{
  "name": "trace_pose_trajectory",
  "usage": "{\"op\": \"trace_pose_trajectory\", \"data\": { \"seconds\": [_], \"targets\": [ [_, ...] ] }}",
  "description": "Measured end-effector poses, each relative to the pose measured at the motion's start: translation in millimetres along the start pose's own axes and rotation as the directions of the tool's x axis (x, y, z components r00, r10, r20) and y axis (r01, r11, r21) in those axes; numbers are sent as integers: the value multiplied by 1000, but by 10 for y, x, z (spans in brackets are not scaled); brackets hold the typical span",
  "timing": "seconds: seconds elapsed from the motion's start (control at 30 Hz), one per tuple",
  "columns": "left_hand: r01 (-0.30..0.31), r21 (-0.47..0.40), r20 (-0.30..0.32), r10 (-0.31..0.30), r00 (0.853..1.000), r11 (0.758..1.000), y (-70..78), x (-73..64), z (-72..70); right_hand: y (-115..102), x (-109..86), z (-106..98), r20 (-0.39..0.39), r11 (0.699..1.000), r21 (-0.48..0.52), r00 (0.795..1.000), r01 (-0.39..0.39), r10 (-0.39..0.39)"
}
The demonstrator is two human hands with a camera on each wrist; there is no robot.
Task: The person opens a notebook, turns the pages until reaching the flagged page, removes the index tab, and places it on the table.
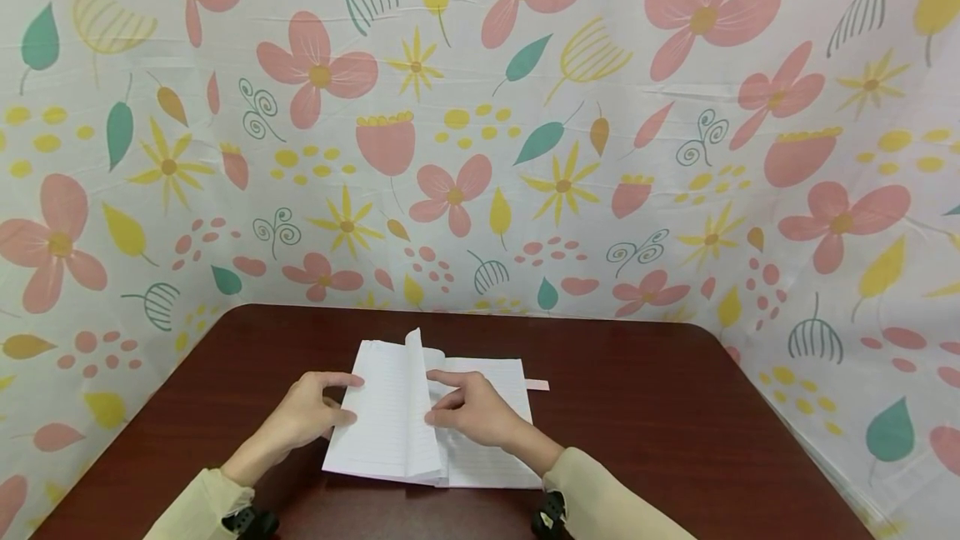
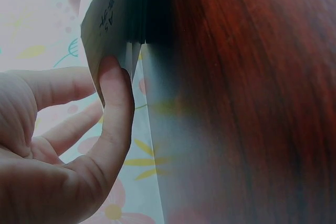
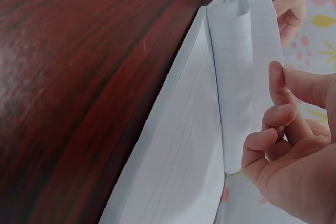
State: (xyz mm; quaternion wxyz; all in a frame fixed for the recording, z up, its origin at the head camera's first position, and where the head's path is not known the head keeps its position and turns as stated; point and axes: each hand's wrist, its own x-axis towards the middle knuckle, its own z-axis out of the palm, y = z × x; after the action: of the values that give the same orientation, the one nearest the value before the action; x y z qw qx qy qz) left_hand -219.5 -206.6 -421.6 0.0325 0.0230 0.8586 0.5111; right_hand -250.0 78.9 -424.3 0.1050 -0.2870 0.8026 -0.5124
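Note:
An open notebook (image 1: 491, 465) with white lined pages rests on the table, its left part raised off the surface in the left wrist view. My left hand (image 1: 300, 413) grips its left edge, thumb on one face and fingers on the other. Dark marks show on the notebook's outer face (image 2: 107, 35) there. Near the middle, my right hand (image 1: 480, 413) pinches the edge of a page (image 3: 266, 40) between thumb and index finger, while its other fingers curl inward. That page stands up and bends over in a curve between the two halves.
The notebook lies on a dark red-brown wooden table (image 1: 645, 407) with rounded far corners. A pale pink tab (image 1: 537, 385) sticks out at the notebook's right side. Behind and beside the table hangs a white flower-patterned cloth (image 1: 480, 265).

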Motion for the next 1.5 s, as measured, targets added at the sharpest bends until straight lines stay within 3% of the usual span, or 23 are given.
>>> {"op": "trace_pose_trajectory", "data": {
  "seconds": [0.8, 1.0, 1.23, 1.5],
  "targets": [
    [-6, -11, 8, 6, 1000, 1000, -32, -1, -11, -123, 196, 306, 39, 998, 57, 999, -18, 16],
    [-16, -20, 17, 16, 1000, 1000, -37, 2, -8, -116, 216, 331, 59, 1000, 21, 998, -16, 15],
    [-35, -18, 32, 35, 999, 999, -53, 8, -16, -137, 207, 334, 117, 999, 43, 993, 3, -8],
    [-17, -29, 14, 18, 1000, 999, -71, 33, -3, -119, 220, 356, 126, 998, 63, 992, -26, 18]
  ]
}}
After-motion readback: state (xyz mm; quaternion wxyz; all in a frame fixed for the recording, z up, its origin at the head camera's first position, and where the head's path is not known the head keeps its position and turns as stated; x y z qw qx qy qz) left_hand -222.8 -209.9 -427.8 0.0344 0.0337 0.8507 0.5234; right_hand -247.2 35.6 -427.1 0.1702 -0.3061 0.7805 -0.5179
